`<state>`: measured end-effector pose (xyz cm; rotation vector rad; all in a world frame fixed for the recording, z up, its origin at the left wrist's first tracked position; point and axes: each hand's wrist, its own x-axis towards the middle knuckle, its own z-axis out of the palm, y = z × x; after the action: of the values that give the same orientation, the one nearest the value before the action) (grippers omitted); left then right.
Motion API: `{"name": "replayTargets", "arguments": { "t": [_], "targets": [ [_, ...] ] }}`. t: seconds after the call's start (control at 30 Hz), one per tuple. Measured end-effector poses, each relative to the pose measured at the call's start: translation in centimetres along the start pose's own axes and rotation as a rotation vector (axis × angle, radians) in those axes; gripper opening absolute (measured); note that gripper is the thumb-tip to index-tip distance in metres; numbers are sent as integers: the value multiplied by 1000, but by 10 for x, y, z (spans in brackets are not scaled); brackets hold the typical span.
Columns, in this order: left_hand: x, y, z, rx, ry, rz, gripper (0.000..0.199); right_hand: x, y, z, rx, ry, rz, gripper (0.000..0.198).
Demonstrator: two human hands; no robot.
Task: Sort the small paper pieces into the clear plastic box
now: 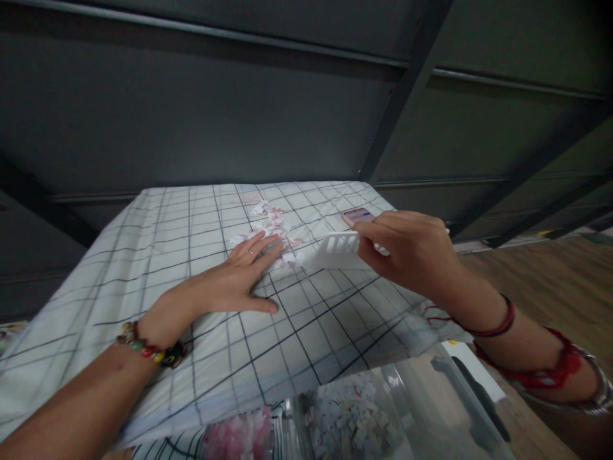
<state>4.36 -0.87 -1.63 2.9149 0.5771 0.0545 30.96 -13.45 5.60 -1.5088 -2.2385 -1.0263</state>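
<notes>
Paper scraps (pixel 268 223) in a loose patch mid-cloth, toward the far side – probably mid-gathering. Left hand (pixel 239 275) palm down on the checked cloth (pixel 297 338), fingers spread, thumb out wide, nothing gripped, fingertips over near part of scraps. Right hand (pixel 414 249) closed in a pinch on the slotted end of a white plastic scraper (pixel 338 260), blade just beside the scraps on the right. Contact of lower edge with cloth – can't tell, too blurred.

To do it well: press the lower edge flush, tilt slightly, sweep in short, slow strokes toward the left hand. Use the left hand as a backstop and a weight against cloth bunching. Start from the far stragglers, work inward. Go gently – light bits, likely to scatter or slip through the slots. Steer clear of the phone (pixel 357 216) just beyond the right hand. Watch the near edge too, with paper bits (pixel 354 418) and pink pieces (pixel 242 434) below; mixing possible
</notes>
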Motion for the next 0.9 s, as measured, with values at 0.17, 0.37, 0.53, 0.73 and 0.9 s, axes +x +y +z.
{"name": "replayTargets", "arguments": {
  "t": [0.17, 0.37, 0.53, 0.73, 0.9],
  "targets": [
    [-1, 0, 0, 15, 0, 6, 104, -1, 2, -7, 2, 48, -10, 25],
    [0, 1, 0, 10, -1, 0, 105, -2, -1, -3, 27, -29, 17, 26],
    [0, 1, 0, 11, -6, -10, 105, 1, 4, 4, -2, -89, 38, 25],
    [0, 2, -1, 6, -19, -13, 106, 2, 13, 12, 19, -77, 66, 25],
    [0, 4, -3, 8, -28, -23, 105, -1, 12, 6, -6, -64, 69, 24]
  ]
}}
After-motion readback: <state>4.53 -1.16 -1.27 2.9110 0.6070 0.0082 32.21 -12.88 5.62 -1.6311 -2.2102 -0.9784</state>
